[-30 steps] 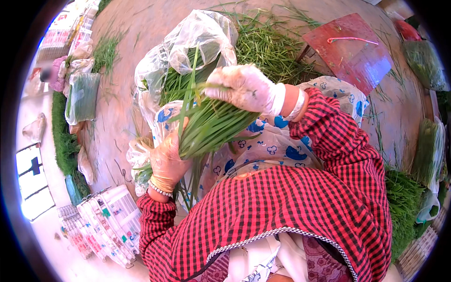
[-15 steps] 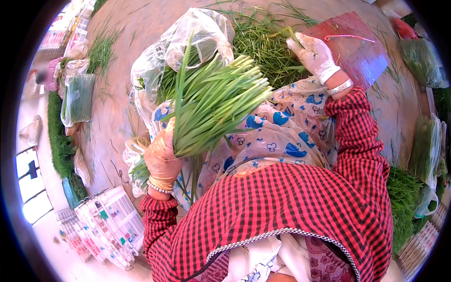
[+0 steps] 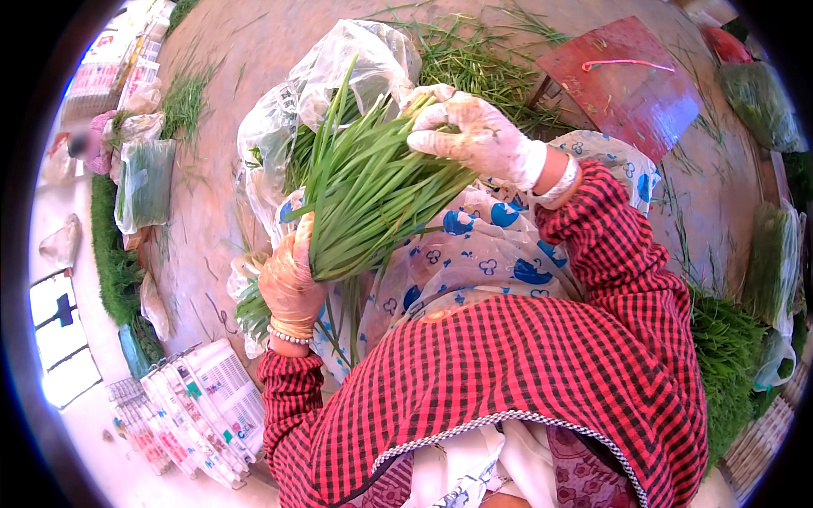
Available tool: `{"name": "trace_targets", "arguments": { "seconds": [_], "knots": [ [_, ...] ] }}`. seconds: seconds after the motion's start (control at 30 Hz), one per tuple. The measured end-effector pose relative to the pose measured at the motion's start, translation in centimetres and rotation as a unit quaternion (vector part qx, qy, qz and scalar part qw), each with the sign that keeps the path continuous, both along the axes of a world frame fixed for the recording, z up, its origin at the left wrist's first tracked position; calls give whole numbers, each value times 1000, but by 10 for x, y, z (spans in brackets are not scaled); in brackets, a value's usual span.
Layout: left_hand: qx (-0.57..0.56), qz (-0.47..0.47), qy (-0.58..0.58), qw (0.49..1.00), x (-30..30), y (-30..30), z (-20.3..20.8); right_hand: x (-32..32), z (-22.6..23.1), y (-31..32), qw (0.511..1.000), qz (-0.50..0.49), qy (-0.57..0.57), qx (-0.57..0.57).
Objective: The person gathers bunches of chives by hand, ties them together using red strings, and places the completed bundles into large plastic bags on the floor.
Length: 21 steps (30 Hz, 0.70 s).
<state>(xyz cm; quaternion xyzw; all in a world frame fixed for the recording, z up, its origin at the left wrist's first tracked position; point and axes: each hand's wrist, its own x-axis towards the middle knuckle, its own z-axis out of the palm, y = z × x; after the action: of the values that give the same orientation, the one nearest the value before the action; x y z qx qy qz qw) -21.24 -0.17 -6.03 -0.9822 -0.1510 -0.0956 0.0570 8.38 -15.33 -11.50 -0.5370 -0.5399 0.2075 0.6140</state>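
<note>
A thick bunch of garlic chives [image 3: 364, 207] lies aslant over my lap, stem ends up and to the right. My left hand [image 3: 290, 275], in a pale, stained thin glove, is closed round its leafy lower left side. At the stem ends, my right hand [image 3: 478, 140], in a white glove, has its fingers and thumb curled onto the stalks; its palm hides most of the stem tips. Behind the bunch, a clear plastic bag [image 3: 360, 63] holds more greens. A plastic apron [image 3: 500, 245] with blue prints covers my lap.
A small red table [image 3: 622, 97] with a pink strip [image 3: 627, 63] on it stands at far right. Loose cut stalks [image 3: 474, 72] lie heaped beyond my lap. Bagged greens [image 3: 146, 186] line the left side, near stacked newspapers [image 3: 207, 406]; more greens [image 3: 724, 372] are at right.
My right hand has come left and nearer, from above the loose stalks to the stem ends of the bunch, and closed on them. My left hand keeps its hold.
</note>
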Motion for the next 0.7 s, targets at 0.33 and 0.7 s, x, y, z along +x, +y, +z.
{"name": "trace_targets", "arguments": {
  "seconds": [0.33, 0.7],
  "knots": [
    [-18, -60, 17, 998, 9, -1, -4, 38, -6, -54, 971, -97, -213, -46],
    [-4, 18, 10, 1000, -7, 7, -9, 4, -15, -41, 968, -121, -200, -86]
  ]
}}
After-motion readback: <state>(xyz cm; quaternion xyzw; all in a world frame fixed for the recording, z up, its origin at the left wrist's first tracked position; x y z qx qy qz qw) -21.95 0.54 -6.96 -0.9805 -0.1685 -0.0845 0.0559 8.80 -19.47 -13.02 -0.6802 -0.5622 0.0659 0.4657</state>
